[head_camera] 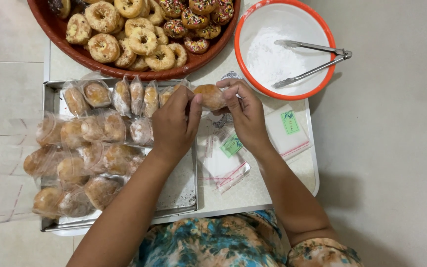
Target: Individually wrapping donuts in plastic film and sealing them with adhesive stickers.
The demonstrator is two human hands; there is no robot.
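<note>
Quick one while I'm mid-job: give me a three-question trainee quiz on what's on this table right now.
1. True or false: the tongs lie in the white bowl with the orange rim.
2. What do the left hand and right hand hold between them?
3. Multiple choice: the bagged doughnuts lie on A) the round brown tray, B) the metal baking tray, C) the floor.

Key:
1. True; they rest over the white powder.
2. One doughnut, in a clear bag as far as the view shows, above the empty bags.
3. B.
</note>
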